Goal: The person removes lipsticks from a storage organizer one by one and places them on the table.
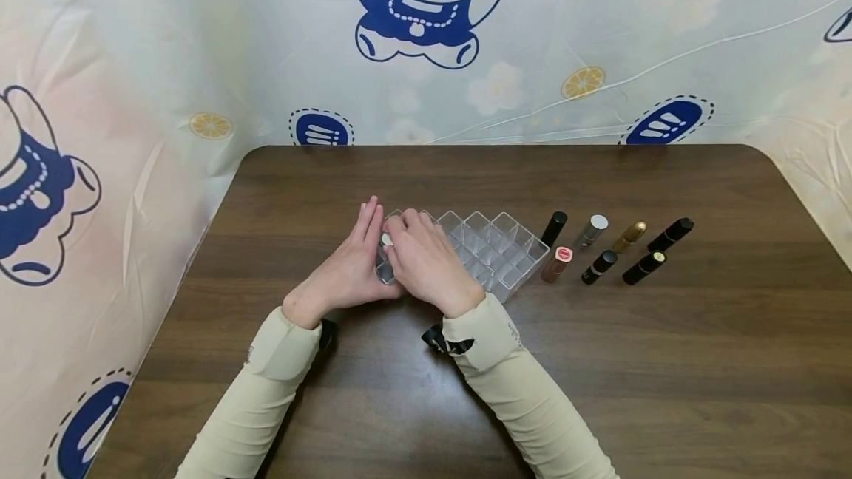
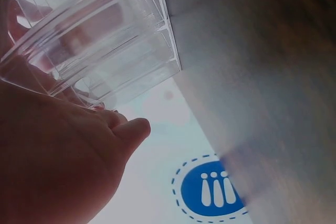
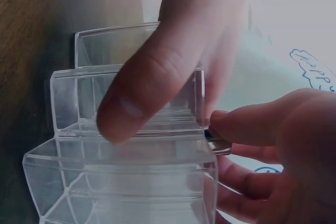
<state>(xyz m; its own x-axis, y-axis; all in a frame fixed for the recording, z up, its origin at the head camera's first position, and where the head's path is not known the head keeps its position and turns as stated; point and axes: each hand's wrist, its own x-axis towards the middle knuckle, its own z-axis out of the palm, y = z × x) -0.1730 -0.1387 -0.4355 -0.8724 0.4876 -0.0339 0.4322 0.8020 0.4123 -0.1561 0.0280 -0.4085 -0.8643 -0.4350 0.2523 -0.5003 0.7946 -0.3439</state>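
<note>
A clear tiered lipstick organizer (image 1: 489,250) stands on the table. My left hand (image 1: 346,265) rests at its left end with the fingers straight; in the right wrist view the left thumb (image 3: 139,98) lies across the organizer's front. Over the left compartments, my right hand (image 1: 433,261) reaches in from above and pinches a small lipstick tube (image 1: 387,239) with a pale top. A silvery part of that tube (image 3: 220,146) shows between the right fingertips in the right wrist view. Most of the tube is hidden by fingers and plastic.
Right of the organizer stand several cosmetic tubes, among them a brown one with a red-and-white top (image 1: 557,265), a silver one (image 1: 592,231), a gold one (image 1: 629,237) and black ones (image 1: 644,267). A printed curtain (image 1: 253,58) hangs behind the brown table (image 1: 399,405).
</note>
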